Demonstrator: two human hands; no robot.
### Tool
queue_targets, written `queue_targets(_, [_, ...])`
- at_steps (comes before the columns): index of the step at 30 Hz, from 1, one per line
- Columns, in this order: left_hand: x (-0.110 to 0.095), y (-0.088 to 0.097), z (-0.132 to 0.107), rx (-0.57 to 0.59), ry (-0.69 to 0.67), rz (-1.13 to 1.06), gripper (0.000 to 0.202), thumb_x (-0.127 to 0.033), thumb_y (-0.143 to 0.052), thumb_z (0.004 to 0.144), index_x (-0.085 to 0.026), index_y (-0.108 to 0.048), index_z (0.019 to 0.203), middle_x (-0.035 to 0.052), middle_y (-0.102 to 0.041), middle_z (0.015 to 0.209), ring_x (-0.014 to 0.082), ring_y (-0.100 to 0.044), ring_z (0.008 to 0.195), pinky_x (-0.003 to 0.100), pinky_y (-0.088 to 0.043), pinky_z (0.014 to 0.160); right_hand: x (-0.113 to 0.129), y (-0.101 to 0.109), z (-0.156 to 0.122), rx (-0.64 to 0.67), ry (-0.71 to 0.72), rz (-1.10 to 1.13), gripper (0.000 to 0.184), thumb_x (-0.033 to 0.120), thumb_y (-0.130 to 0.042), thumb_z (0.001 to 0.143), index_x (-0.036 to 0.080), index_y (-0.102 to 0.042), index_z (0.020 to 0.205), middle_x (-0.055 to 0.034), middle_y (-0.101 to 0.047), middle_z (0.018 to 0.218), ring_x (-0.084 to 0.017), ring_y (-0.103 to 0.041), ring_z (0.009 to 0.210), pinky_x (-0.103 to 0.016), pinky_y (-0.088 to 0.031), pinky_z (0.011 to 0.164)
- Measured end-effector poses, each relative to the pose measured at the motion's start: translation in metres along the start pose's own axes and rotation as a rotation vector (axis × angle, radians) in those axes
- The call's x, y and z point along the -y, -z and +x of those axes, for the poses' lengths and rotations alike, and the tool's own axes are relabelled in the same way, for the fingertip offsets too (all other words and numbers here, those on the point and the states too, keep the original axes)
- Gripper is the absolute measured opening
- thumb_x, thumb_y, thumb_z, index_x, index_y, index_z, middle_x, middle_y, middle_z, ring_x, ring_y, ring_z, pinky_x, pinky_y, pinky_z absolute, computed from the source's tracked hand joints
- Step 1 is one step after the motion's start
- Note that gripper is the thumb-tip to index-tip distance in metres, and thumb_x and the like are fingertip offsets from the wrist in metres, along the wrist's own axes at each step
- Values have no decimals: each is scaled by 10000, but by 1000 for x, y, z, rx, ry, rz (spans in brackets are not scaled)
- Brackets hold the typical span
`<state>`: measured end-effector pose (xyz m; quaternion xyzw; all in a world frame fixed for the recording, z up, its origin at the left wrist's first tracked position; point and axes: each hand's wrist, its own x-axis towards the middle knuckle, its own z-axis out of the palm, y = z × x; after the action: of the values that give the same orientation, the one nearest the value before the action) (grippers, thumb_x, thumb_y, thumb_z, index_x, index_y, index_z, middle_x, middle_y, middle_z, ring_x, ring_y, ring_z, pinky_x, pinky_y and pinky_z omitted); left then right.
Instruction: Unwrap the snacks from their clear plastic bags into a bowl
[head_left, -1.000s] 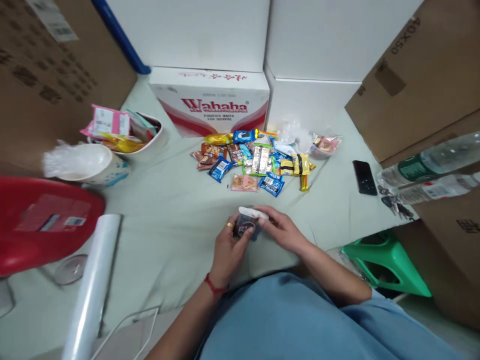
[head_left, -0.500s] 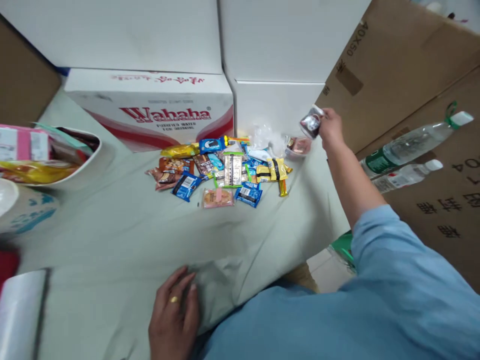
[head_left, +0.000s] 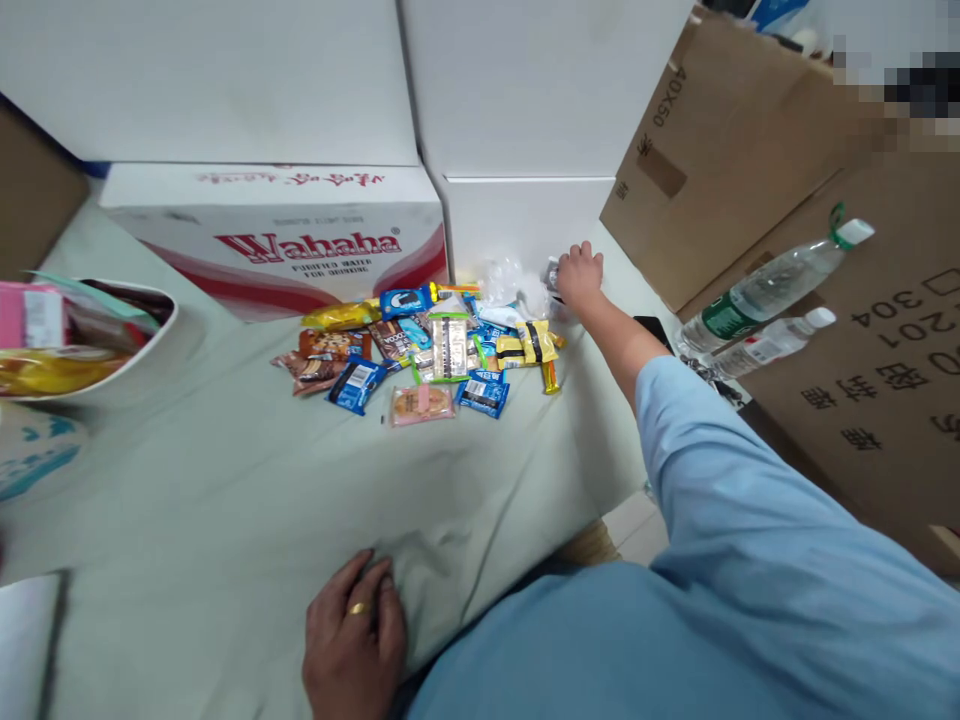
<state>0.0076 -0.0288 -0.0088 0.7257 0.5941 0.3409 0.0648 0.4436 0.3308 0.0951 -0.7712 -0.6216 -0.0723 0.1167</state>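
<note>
At the back right of the pile, my right hand [head_left: 581, 276] is closed on a small dark-and-silver snack packet [head_left: 553, 274]. Only the packet's left edge shows; my fingers cover the rest. Crumpled clear plastic [head_left: 506, 281] lies just left of this hand. The pile of wrapped snacks includes a yellow packet [head_left: 537, 342], a silver-and-green packet [head_left: 450, 346], blue packets [head_left: 355, 385] and a pink-wrapped biscuit [head_left: 421, 404] at its front. My left hand [head_left: 355, 635], with a gold ring, rests open on the pale cloth [head_left: 247, 520] near the front edge, holding nothing.
Behind the pile stands a white-and-red Wahaha carton [head_left: 300, 250] beside white panels [head_left: 525, 220]. A white bin [head_left: 161, 325] full of packets and a patterned tub [head_left: 45, 450] are at left. Two plastic bottles [head_left: 780, 290] and large cardboard boxes [head_left: 885, 290] are on the right.
My right hand has lowered and moved left with the dark-and-silver packet, bringing it down at the pile's back right corner. The view has shifted slightly; my left hand stays on the cloth.
</note>
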Motion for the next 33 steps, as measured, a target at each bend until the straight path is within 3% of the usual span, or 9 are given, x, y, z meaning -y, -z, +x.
queue_targets(3, [-4, 5, 1, -73, 10, -41, 149, -236, -594, 947, -242, -683, 1066, 86, -673, 1141, 243, -650, 1030, 411, -529, 947, 17, 11, -7, -90, -20, -8, 228, 157, -456, 1018, 71, -625, 1146, -227, -527, 1367, -318, -382, 1336, -502, -306, 1076])
queue_targets(5, [-14, 8, 9, -76, 4, -111, 147, -229, -596, 959, -242, -682, 1077, 59, -664, 1063, 200, -657, 923, 353, -541, 871, 32, 18, -19, -141, -47, 40, 273, 178, -428, 1023, 133, -624, 1207, -196, -522, 1355, -335, -399, 1298, -500, -346, 1045])
queue_targets(8, [-42, 8, 39, -15, -85, -271, 183, -181, -619, 953, -235, -673, 1119, 28, -653, 996, 135, -628, 772, 271, -532, 752, 54, 23, -40, -150, -78, 179, 319, 193, -375, 1021, 176, -646, 1189, -156, -560, 1276, -313, -460, 1207, -451, -385, 1015])
queue_targets(10, [-68, 3, 65, -13, -183, -351, 172, -146, -635, 937, -229, -681, 1080, 31, -649, 980, 136, -631, 807, 261, -527, 752, 63, 23, -52, -130, -87, 279, 321, 190, -382, 996, 185, -672, 1133, -132, -601, 1214, -295, -500, 1162, -426, -400, 1015])
queue_targets(15, [-140, -25, 121, -23, -464, -540, 137, -152, -608, 950, -207, -708, 1025, 49, -641, 920, 168, -603, 863, 299, -521, 793, 71, 17, -76, -46, -80, 455, 329, 184, -409, 939, 180, -716, 1058, -101, -681, 1097, -261, -578, 1077, -380, -437, 1001])
queue_targets(20, [-187, -66, 149, 7, -469, -629, 213, -285, -628, 967, -218, -733, 1141, 74, -627, 999, 195, -580, 926, 339, -507, 832, 75, 15, -102, 8, -89, 432, 307, 172, -445, 926, 189, -738, 1017, -97, -700, 1071, -259, -607, 1037, -366, -447, 977])
queue_targets(23, [-198, -86, 155, 55, -448, -662, 151, -301, -651, 954, -215, -766, 1000, 71, -662, 960, 214, -567, 932, 366, -491, 854, 78, 14, -118, 40, -68, 393, 303, 185, -452, 936, 195, -741, 1026, -103, -693, 1102, -264, -607, 1046, -376, -452, 972])
queue_targets(26, [-202, -95, 152, 67, -473, -703, 160, -274, -632, 967, -217, -767, 903, 58, -708, 900, 217, -565, 923, 373, -480, 862, 77, 14, -128, 98, -73, 383, 312, 190, -453, 936, 201, -741, 1056, -104, -695, 1140, -266, -613, 1071, -369, -467, 952])
queue_targets(33, [-203, -94, 136, 126, -483, -773, 177, -296, -622, 974, -203, -758, 1038, 73, -742, 959, 210, -612, 903, 376, -468, 834, 74, 15, -136, 159, -100, 360, 328, 191, -454, 928, 220, -751, 1062, -79, -743, 1139, -263, -648, 1067, -355, -490, 914])
